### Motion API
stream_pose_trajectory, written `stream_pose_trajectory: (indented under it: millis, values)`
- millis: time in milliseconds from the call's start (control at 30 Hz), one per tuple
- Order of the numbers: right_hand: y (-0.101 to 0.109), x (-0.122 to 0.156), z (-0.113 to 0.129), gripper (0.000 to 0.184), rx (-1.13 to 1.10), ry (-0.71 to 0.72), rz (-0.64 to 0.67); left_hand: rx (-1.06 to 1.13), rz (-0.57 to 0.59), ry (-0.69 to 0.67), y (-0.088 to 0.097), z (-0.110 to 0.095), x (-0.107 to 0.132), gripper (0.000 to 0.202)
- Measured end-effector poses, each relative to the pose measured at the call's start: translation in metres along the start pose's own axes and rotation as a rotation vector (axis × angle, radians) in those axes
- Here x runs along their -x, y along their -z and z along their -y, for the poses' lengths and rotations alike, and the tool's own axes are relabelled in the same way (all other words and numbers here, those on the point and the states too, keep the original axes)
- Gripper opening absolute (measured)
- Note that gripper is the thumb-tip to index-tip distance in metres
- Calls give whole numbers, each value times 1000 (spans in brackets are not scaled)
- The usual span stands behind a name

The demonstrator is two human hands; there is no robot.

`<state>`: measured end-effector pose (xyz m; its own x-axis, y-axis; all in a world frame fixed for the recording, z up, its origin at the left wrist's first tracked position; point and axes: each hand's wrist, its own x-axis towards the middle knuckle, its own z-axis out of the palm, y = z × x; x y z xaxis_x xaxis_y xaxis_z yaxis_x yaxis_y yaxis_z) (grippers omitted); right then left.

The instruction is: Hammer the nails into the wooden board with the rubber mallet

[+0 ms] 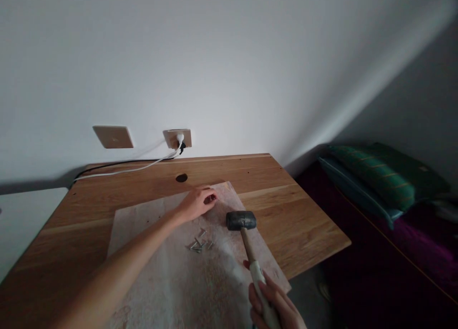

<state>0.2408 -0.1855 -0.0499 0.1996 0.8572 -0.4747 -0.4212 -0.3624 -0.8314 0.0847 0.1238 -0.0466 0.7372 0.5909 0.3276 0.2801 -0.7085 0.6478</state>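
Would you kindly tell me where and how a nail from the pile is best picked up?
I'd pinch an outer nail by its shank from above: they lie flat on the sheet, nearest the left hand; the right hand grips the mallet.

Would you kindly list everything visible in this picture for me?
table: one, brown wood, across the middle
board: one, pale pinkish, flat on the table
nails: small pile, grey, on the board
mallet: one, black head, pale handle, over the board
socket: one, beige, on the wall
cable: one, white, plugged into the socket
wall plate: one, beige, left of the socket
pillows: a stack, green, far right
left hand: fingers pinched at the board's far edge
right hand: gripping the mallet's handle
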Motion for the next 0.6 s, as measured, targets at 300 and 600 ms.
stream_pose_trajectory:
  millis: [300,600]
  values:
    - [-12,-22,54,84,754,234,-235,-71,26,-38,-2,1,-1,20]
    - [-14,-60,65,81,835,267,-152,-95,-13,-5,0,-5,0,12]
